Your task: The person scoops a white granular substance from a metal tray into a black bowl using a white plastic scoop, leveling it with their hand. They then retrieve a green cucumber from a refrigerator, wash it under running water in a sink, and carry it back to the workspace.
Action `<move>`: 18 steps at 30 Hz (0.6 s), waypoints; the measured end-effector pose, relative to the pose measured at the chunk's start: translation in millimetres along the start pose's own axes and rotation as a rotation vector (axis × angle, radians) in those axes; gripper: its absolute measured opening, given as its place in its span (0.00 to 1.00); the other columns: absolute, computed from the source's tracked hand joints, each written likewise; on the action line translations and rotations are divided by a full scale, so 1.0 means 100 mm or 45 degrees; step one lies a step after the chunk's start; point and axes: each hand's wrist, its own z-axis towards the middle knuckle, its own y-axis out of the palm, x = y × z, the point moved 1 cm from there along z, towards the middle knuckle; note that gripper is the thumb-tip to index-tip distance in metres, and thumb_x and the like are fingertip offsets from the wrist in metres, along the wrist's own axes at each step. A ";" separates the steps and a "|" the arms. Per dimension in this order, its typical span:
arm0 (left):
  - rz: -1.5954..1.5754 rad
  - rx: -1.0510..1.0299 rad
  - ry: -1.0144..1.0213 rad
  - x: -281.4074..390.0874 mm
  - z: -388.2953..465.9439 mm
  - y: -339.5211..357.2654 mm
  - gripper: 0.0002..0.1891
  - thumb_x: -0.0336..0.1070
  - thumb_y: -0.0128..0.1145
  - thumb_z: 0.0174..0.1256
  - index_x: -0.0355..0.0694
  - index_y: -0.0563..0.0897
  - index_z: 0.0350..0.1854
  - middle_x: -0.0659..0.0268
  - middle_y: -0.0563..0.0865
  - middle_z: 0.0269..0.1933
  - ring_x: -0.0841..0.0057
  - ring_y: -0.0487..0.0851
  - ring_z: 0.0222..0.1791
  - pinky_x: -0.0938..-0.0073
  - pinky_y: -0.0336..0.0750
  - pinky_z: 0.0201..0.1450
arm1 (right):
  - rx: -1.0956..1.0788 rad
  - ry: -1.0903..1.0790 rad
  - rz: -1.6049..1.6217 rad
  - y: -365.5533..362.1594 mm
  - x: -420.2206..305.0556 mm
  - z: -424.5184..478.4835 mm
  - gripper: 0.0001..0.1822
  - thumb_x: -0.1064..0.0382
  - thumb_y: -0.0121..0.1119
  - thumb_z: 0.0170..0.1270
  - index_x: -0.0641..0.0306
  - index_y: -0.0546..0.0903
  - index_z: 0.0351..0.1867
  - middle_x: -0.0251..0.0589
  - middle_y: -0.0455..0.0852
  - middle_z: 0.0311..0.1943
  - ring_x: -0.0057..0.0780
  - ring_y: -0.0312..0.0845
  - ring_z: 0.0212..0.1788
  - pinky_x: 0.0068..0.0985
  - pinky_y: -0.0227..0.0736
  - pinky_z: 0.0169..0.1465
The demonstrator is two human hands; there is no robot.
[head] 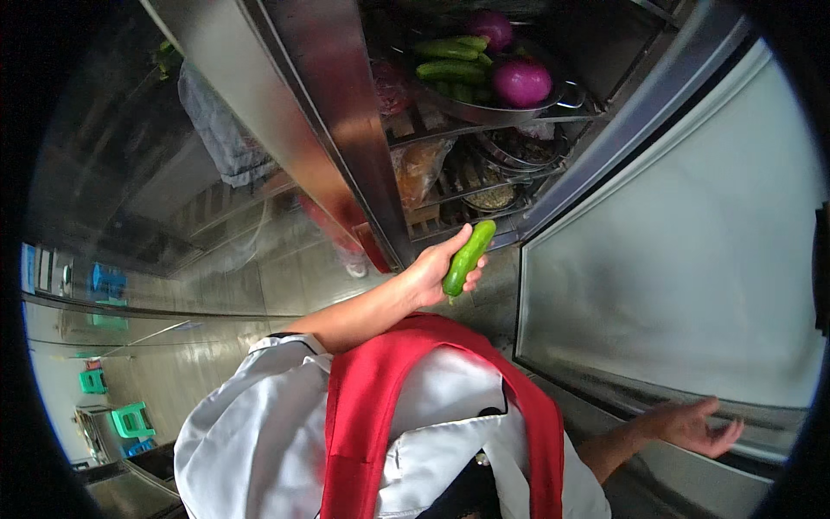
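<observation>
My left hand (441, 269) is closed around a short green cucumber (468, 259), thumb along one side and fingertips on the other. It is just in front of an open refrigerated cabinet. On the cabinet's upper shelf stands a metal pan (480, 115) with handles, holding several cucumbers (452, 71) and purple onions (522, 83). Off to the right, my right hand (697, 428) has its fingers apart and nothing in it. That hand is by the edge of the swung-out cabinet door (661, 259); whether it touches the door I cannot tell.
Lower shelves hold a clear plastic bag (421, 170) of orange-brown food and a round container (493, 196) with pale contents. A steel cabinet frame (331, 110) rises at left. A grey cloth (217, 123) shows farther left. Green stools (133, 420) stand on the floor at far left.
</observation>
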 end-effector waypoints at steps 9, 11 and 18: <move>0.540 -0.130 -0.167 0.14 -0.55 0.17 0.27 0.62 0.45 0.73 0.39 0.76 0.52 0.67 0.79 0.31 0.82 0.76 0.24 0.81 0.71 0.22 | 0.124 0.906 -0.269 -1.06 0.65 -0.27 0.30 0.44 0.44 0.73 0.71 0.70 0.61 0.52 0.71 0.61 0.41 0.66 0.61 0.41 0.58 0.67; 0.545 -0.148 -0.215 0.22 -0.79 0.06 0.27 0.62 0.45 0.73 0.39 0.76 0.50 0.67 0.80 0.31 0.81 0.76 0.24 0.80 0.72 0.22 | 0.091 1.562 0.012 -0.74 0.39 -0.33 0.44 0.30 0.28 0.72 0.72 0.66 0.68 0.56 0.65 0.69 0.49 0.56 0.72 0.44 0.46 0.75; 0.412 -0.108 -0.242 0.65 -2.02 -0.73 0.31 0.66 0.43 0.72 0.37 0.78 0.45 0.64 0.81 0.25 0.78 0.76 0.16 0.77 0.71 0.18 | -0.198 1.571 0.343 -0.64 -0.21 -0.40 0.44 0.33 0.20 0.75 0.75 0.67 0.66 0.56 0.78 0.58 0.48 0.72 0.62 0.45 0.60 0.70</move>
